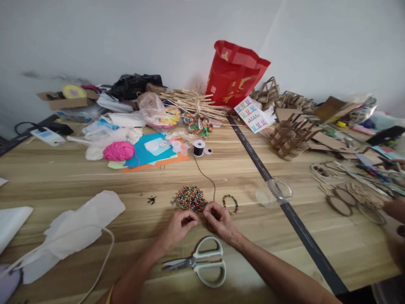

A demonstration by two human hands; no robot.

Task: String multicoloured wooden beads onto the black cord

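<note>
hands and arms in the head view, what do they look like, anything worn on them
Both forearms are bare, with no sleeves in sight and no gloves. The left hand and the right hand show no rings or watch that can be made out. Near the lower edge, a narrow yellow-orange band shows on the left arm; what it is cannot be told.

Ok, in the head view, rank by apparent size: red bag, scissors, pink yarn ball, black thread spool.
1. red bag, though it's farthest away
2. scissors, nearest the camera, so flattered
3. pink yarn ball
4. black thread spool
</note>
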